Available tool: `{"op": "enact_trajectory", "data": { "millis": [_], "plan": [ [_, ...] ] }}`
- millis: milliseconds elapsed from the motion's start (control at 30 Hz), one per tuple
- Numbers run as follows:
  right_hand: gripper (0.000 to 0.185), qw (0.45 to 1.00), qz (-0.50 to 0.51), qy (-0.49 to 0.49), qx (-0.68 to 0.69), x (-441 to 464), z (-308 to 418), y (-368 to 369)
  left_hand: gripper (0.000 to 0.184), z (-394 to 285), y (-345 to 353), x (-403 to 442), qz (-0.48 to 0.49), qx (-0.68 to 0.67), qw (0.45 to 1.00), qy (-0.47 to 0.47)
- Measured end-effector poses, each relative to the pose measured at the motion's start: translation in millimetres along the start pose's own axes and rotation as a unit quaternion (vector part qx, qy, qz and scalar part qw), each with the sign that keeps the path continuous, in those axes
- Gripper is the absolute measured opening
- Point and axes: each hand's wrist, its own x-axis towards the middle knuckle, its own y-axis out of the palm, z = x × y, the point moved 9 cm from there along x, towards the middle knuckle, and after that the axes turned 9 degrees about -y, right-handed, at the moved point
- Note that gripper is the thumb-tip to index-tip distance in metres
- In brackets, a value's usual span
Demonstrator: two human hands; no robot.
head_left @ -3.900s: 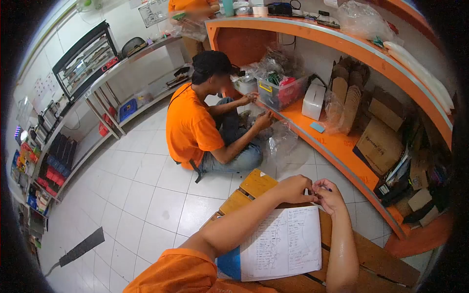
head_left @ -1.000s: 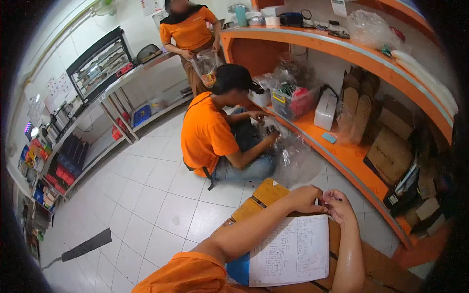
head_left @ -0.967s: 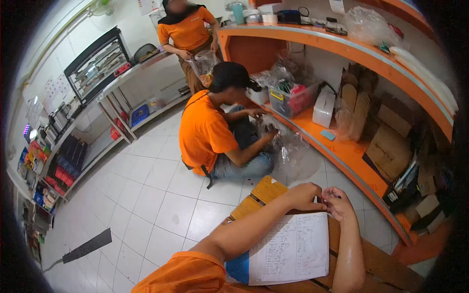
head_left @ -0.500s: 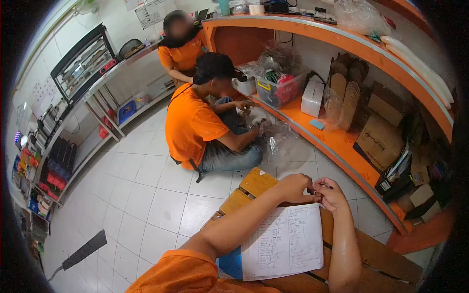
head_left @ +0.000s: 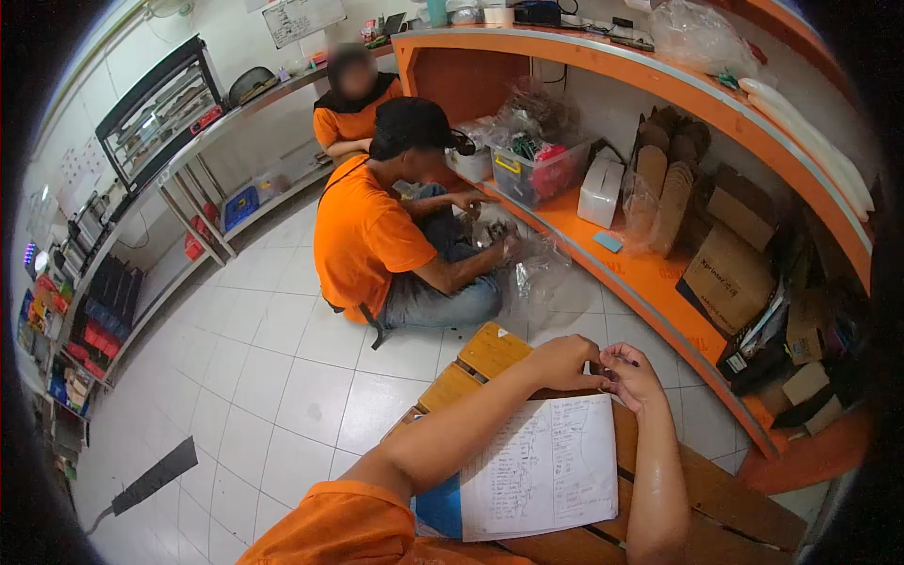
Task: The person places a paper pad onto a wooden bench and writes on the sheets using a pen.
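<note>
An open notebook (head_left: 541, 466) with handwritten pages and a blue edge lies on a slatted wooden table (head_left: 485, 363). My left hand (head_left: 565, 364) is just above the notebook's top edge, its fingers curled and meeting the other hand; whatever is between them is hidden. My right hand (head_left: 629, 379) is closed round a thin dark pen (head_left: 632, 363), of which only a small part shows. Both forearms rest at the notebook's sides, the left one crossing its upper left corner.
Ahead, a person in orange (head_left: 372, 240) sits on the floor handling clear plastic (head_left: 537, 273). Behind them another person (head_left: 348, 108) is low down. An orange shelf (head_left: 603, 259) on the right holds a clear bin (head_left: 537, 174) and cardboard boxes (head_left: 730, 278). Metal counters (head_left: 202, 141) stand left.
The person at the back, who stood with a plastic bag, is now lower behind the seated person, and the bag is out of sight. The camera view has shifted slightly. My hands keep their pose.
</note>
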Motion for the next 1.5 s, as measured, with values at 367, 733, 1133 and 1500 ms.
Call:
{"op": "enact_trajectory", "data": {
  "millis": [367, 733, 1133, 1500],
  "plan": [
    [0.023, 1.000, 0.007, -0.001, -0.001, 2, -3, -2, 0.045, -3, -5, -1, -0.010, 0.000, 1.000, -0.006],
    [0.019, 1.000, 0.010, -0.012, -0.003, 0, 2, 1, 0.050, -5, -6, -2, -0.030, 0.001, 0.999, 0.021],
    [0.029, 0.999, -0.011, -0.016, -0.040, -5, 10, 5, 0.046, -2, 0, 2, -0.016, -0.023, 0.999, 0.029],
    [0.028, 1.000, -0.010, -0.019, -0.013, -7, 14, 10, 0.041, -3, -3, -1, 0.000, 0.000, 1.000, -0.006]
  ]
}}
